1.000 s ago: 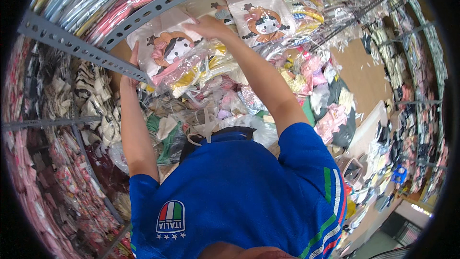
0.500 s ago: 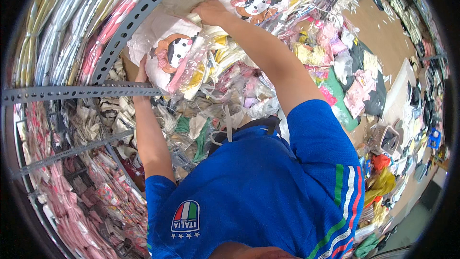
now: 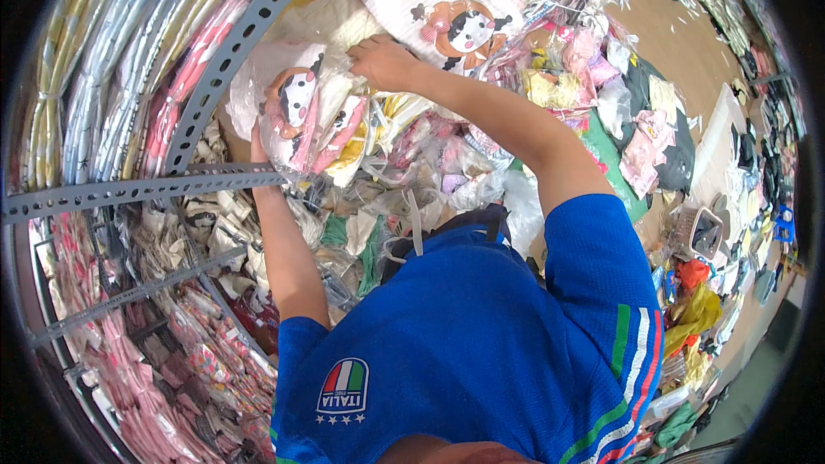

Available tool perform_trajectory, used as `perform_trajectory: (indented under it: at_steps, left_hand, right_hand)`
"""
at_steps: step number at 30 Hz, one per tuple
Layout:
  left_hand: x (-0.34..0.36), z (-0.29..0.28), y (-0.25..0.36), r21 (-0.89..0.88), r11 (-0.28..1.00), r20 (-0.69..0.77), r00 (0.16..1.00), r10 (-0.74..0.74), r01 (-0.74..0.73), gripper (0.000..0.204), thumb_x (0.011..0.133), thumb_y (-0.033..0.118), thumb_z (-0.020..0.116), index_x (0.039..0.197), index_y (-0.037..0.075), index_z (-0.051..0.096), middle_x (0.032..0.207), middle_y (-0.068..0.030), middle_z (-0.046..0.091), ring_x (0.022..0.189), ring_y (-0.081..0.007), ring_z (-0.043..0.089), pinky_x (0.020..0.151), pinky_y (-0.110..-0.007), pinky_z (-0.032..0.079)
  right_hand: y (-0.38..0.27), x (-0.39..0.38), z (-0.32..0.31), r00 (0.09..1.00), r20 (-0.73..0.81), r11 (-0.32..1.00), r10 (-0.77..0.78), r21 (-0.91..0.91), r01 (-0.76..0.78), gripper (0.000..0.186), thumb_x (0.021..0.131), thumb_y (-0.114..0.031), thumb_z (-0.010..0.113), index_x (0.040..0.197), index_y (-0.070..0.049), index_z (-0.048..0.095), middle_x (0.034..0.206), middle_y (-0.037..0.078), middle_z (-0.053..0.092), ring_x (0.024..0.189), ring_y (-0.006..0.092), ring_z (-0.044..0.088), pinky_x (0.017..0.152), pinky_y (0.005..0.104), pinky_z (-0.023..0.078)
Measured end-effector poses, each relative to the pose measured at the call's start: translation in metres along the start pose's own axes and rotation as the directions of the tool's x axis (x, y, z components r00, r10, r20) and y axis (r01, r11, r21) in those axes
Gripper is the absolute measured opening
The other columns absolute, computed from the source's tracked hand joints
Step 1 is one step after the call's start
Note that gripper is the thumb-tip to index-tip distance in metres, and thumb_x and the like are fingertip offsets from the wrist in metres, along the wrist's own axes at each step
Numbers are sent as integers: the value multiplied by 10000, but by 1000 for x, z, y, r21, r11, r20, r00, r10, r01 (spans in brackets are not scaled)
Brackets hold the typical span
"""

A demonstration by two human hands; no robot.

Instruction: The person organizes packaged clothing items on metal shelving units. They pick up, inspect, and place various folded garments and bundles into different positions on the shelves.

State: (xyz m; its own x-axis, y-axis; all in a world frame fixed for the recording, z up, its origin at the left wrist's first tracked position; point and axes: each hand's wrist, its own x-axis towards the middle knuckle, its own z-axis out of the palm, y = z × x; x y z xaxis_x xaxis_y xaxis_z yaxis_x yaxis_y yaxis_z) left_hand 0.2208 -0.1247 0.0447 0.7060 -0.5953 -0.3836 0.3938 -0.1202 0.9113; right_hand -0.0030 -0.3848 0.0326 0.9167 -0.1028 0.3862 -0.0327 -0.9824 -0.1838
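Observation:
Clear-bagged garments are piled at the shelf in front of me. My left hand [image 3: 259,153] is at the lower left edge of a bagged pink-and-white garment [image 3: 290,107] with a cartoon cow print; its fingers are mostly hidden behind that bag, which it holds tilted. More bagged garments with the same print show just behind its right side. My right hand [image 3: 382,63], fingers spread and a little bent, rests against cream bagged clothing [image 3: 331,21] and holds nothing that I can see. Beyond it, at the upper right, lies another bagged white garment [image 3: 443,4] with a cow print.
A grey perforated metal post [image 3: 228,51] and a crossbar [image 3: 146,192] frame the left side. Tall stacks of bagged clothes [image 3: 90,77] stand at far left. Loose bagged clothing heaps [image 3: 580,69] lie right, with a plastic basket [image 3: 703,236] farther off.
My right hand has moved slightly down and its fingers have spread. The bagged garment at my left hand has tilted to the left, uncovering more printed garments beside it.

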Motion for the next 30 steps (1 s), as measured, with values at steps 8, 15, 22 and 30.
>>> perform_trajectory:
  at_steps: [8,15,22,30]
  left_hand:
    - [-23,-2,28,224,970,-29,995,100,-91,760,913,560,621,1422,13,477,1289,-107,607,1138,-202,587,942,-325,463]
    - [-42,-7,48,47,991,-262,956,133,-125,803,901,623,595,1469,92,399,1418,-112,476,1254,-282,487,1026,-442,396]
    - [-75,-68,-27,-1,934,-568,769,294,-358,446,977,403,586,1278,81,519,1154,-65,611,1019,-153,577,831,-337,447]
    - [-185,-80,-202,756,648,-125,992,0,96,348,891,332,714,1050,25,678,893,-99,716,753,-163,661,636,-315,501]
  right_hand:
    - [22,-50,-79,773,-474,906,422,250,-341,419,818,-262,737,1185,-73,663,1306,155,595,1212,300,544,1050,476,385]
    - [46,-87,-80,651,-453,784,609,467,-409,246,783,-222,762,927,-29,714,1029,145,685,984,344,618,920,423,465]
    - [70,-143,-79,26,-647,448,762,497,-743,628,731,-310,847,1189,41,598,1369,255,495,1206,380,529,999,450,423]
    - [105,-157,-56,287,69,27,955,948,-317,504,710,-209,847,1122,11,657,966,77,719,859,161,662,791,304,503]
